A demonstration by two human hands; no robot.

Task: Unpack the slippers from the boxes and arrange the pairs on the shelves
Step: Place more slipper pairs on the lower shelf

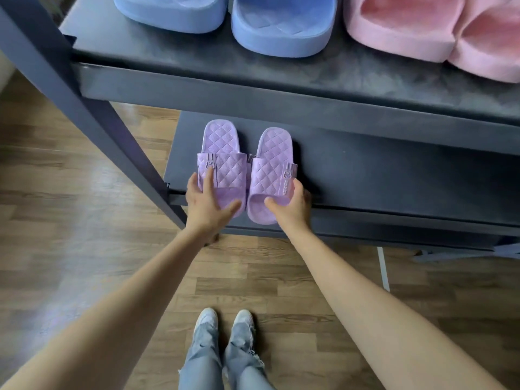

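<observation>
Head view: a pair of quilted purple slippers sits on the lower shelf (394,175) of a dark rack, close to its front left corner. The open toes point toward the person and the heels point in under the shelf above. The two lie side by side, nearly touching at the straps.

The left hand (208,204) rests on the left purple slipper (222,153). Its fingers (208,178) are straight and spread, with one lying along the strap and the thumb reaching across the toe. The right hand (294,206) holds the right purple slipper (274,156) at its toe end, fingers (297,184) curled round the outer edge and thumb pressed on the front of the sole. That toe juts a little past the shelf's front lip.

On the upper shelf (253,68) a blue pair (281,26) and a pink pair (408,26) stand side by side. Wooden floor (70,192) lies below, and no box is in sight.

This looks like the placing step for this pair, with both slippers set down and being squared up. The next move probably calls for a small push of the right slipper inward until its toe lines up with its mate. Then both hands lift away without dragging either slipper askew, and the person turns back for another box.
</observation>
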